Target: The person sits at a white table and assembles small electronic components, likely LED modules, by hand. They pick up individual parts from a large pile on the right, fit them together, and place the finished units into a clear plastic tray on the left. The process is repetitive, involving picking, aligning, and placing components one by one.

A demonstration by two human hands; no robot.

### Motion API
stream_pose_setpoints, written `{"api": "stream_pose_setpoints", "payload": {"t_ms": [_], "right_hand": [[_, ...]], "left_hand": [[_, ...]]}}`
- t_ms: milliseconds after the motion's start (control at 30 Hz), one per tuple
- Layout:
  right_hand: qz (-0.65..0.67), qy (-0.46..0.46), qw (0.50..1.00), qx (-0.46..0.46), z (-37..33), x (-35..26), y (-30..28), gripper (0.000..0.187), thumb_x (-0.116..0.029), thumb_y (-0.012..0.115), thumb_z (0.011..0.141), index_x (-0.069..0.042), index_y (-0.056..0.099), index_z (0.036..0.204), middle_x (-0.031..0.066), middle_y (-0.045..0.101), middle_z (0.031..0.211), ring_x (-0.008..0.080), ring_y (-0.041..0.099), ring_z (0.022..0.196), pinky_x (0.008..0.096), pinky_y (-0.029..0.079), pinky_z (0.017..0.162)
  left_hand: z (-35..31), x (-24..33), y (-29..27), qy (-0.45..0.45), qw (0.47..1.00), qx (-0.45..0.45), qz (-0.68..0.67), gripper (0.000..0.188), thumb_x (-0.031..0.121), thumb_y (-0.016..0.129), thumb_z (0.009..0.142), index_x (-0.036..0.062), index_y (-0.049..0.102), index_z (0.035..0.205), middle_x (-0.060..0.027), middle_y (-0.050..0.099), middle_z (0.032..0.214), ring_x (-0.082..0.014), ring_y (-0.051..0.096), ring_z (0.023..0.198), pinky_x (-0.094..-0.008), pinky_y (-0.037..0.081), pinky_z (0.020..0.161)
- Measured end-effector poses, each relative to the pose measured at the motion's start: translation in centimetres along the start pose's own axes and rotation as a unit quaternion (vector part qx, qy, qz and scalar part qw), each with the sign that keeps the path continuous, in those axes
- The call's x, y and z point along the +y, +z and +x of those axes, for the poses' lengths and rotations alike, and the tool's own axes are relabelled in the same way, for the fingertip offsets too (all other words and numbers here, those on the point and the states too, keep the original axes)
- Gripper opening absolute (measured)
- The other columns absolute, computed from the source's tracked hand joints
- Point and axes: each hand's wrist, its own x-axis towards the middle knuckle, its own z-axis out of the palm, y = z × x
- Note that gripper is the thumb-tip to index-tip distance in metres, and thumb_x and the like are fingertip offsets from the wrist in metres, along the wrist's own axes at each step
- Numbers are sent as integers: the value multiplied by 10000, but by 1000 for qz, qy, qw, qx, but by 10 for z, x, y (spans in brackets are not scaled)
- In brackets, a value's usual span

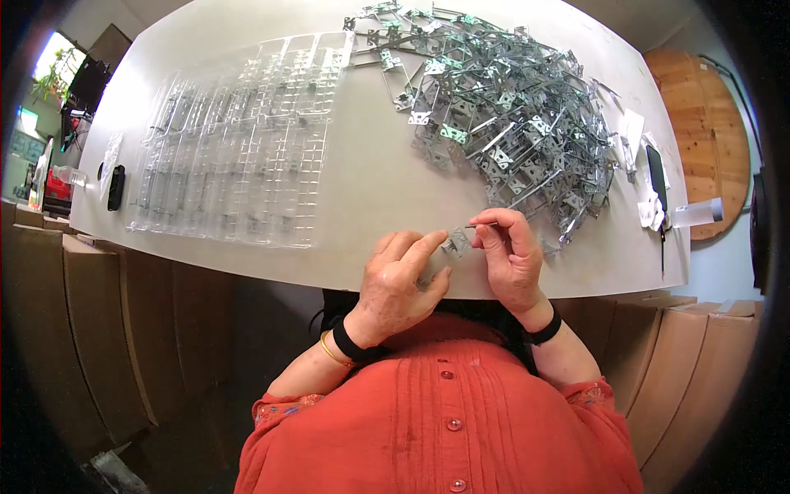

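In the head view, the heap of silvery metal brackets (527,115) is the landmark. On its near side, the right hand (512,257) pinches a thin dark metal rod (472,226) between thumb and fingers. Left of that hand, also nearer than the heap, the left hand (399,278) is half-curled, index fingertip at a small metal bracket (455,242); whether it grips this I cannot tell. Left of the heap lie clear plastic compartment trays (317,177); right of it, white paper scraps (650,212) and a translucent cylinder (698,213).
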Motion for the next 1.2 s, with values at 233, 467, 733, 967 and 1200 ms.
{"api": "stream_pose_setpoints", "payload": {"t_ms": [233,467,733,967,1200], "right_hand": [[-35,-11,999,-17,2,-1,-1,142,-11,703,1085,-39,684,1223,68,737,1088,137,690,827,288,571,753],[-86,-67,994,-13,7,-3,1,194,23,752,1024,-47,727,1203,114,738,1038,253,715,881,340,575,768],[-127,-130,983,-8,11,-6,1,219,24,781,997,-52,742,1198,123,751,1040,285,724,885,362,583,766],[-109,-111,988,-5,10,-3,1,156,-32,817,997,-50,732,1126,101,733,1017,215,694,811,321,565,687],[-116,-101,988,-8,10,-5,0,152,-38,818,996,-47,725,1116,109,734,1003,251,702,822,345,571,710]], "left_hand": [[2,2,0,-7,1000,-4,4,553,99,885,800,72,753,1337,-125,702,1026,-316,657,889,-441,548,816],[3,2,-1,-2,1000,-10,8,566,104,899,791,79,761,1339,-107,689,962,-296,644,846,-420,530,797],[1,2,2,-4,1000,9,-8,563,77,917,774,62,741,1309,-106,695,973,-280,654,850,-416,531,791],[0,2,2,-9,1000,10,-1,554,76,933,759,69,745,1281,-104,703,995,-283,664,867,-418,536,796],[-1,2,3,-13,1000,8,-1,563,78,942,751,64,746,1278,-111,711,1002,-296,677,902,-432,545,835]]}}
